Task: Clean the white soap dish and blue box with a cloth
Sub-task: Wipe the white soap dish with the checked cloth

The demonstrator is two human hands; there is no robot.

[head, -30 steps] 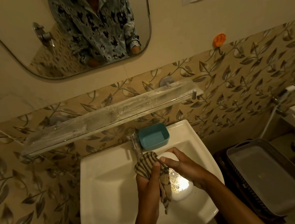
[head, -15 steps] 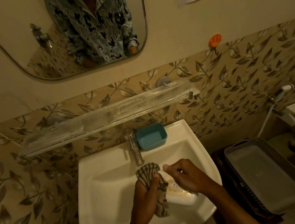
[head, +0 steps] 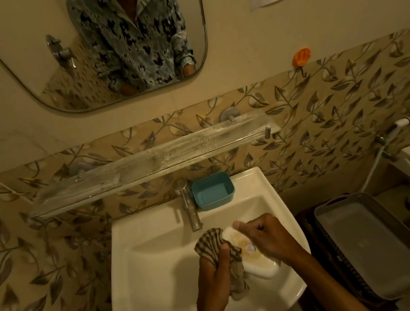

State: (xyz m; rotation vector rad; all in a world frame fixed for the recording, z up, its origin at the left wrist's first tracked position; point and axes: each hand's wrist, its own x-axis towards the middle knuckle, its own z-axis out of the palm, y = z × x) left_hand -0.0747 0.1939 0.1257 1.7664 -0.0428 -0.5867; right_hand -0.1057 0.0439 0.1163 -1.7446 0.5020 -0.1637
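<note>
Over the sink bowl, my right hand (head: pixel 265 238) grips the white soap dish (head: pixel 256 258) from its right side; the dish lies open side up and shows yellowish stains inside. My left hand (head: pixel 214 275) holds a brown checked cloth (head: pixel 213 242) bunched against the dish's left edge, with a tail of cloth hanging below the palm. The blue box (head: pixel 213 191) stands empty on the sink's back rim, just right of the tap, apart from both hands.
A chrome tap (head: pixel 188 204) rises at the back of the white sink (head: pixel 143 253). A dusty glass shelf (head: pixel 148 162) juts out above it, under a mirror. A grey tray (head: pixel 375 245) on a dark basket sits to the right, near a hand sprayer (head: pixel 396 126).
The soap dish has turned from tilted upright to lying flatter with its stained inside facing up. The cloth hand has shifted along the dish's left edge. The view has dropped slightly.
</note>
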